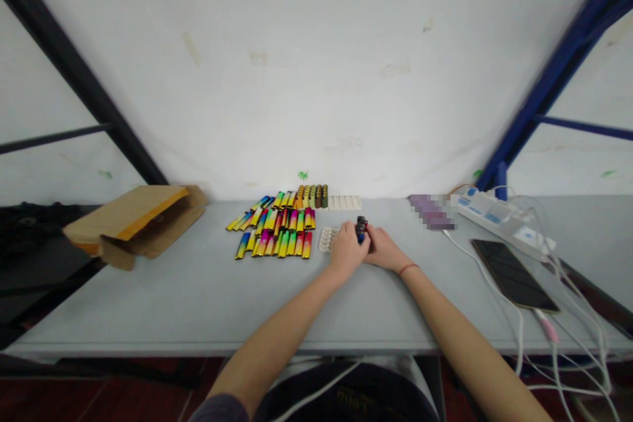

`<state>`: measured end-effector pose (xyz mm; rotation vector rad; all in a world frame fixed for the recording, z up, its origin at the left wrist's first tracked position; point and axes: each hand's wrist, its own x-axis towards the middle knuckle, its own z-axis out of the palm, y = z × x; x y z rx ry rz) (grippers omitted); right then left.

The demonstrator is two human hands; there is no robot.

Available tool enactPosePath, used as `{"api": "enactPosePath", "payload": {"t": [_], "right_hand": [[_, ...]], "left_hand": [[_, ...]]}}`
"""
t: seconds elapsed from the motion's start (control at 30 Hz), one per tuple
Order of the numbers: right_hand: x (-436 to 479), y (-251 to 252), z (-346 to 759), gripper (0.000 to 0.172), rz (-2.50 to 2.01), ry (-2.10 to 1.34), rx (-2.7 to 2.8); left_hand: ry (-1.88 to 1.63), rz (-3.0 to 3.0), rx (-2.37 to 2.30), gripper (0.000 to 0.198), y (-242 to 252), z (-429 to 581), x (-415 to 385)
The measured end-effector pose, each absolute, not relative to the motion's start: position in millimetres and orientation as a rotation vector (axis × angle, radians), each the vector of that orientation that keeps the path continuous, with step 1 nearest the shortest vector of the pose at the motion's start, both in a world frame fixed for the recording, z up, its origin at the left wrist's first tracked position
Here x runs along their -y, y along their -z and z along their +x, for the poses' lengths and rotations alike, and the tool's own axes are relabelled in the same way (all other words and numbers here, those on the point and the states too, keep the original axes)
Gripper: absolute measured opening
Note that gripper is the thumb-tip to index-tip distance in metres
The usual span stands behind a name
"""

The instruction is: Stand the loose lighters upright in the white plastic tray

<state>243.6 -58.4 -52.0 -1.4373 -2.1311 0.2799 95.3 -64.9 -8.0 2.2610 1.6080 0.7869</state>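
Observation:
My left hand (pixel 347 249) and my right hand (pixel 384 248) meet over the table, with fingers closed around a small bunch of dark-topped tubes (pixel 361 221), bluish lower down. Their exact kind is too small to tell. Beside my left hand lies a white tray with round hollows (pixel 326 240), partly hidden by that hand. A second white tray (pixel 345 202) rests behind, near the wall. To the left, several shiny tubes in yellow, red, green and blue (pixel 283 244) lie in rough rows. Behind these, more tubes stand upright in a tight block (pixel 312 196).
An opened cardboard box (pixel 143 211) lies at the table's left. On the right are a purple pixelated phone-like item (pixel 432 211), a dark-screened phone (pixel 514 274), a white power strip (pixel 504 221) and tangled white cables (pixel 519 336). Blue metal posts (pixel 548 72) stand beside the wall.

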Motion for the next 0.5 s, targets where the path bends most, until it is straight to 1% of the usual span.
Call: {"api": "enactPosePath", "payload": {"t": [0.07, 0.2, 0.33, 0.5], "right_hand": [[59.0, 50.4, 242.7, 0.042, -1.440, -0.282, 2.120], [60.0, 48.6, 241.4, 0.046, -1.446, -0.289, 2.105], [59.9, 48.7, 240.4, 0.051, -1.459, -0.309, 2.093], [59.3, 51.4, 239.7, 0.054, -1.488, -0.272, 2.101]], "left_hand": [[-0.809, 2.244, -1.619, 0.019, 8.1, 95.0, 64.1], [-0.914, 2.250, -1.568, 0.010, 10.4, 93.2, 61.8], [-1.007, 2.268, -1.532, 0.010, 15.1, 90.3, 59.4], [-1.035, 2.297, -1.545, 0.011, 20.9, 90.6, 59.2]]}}
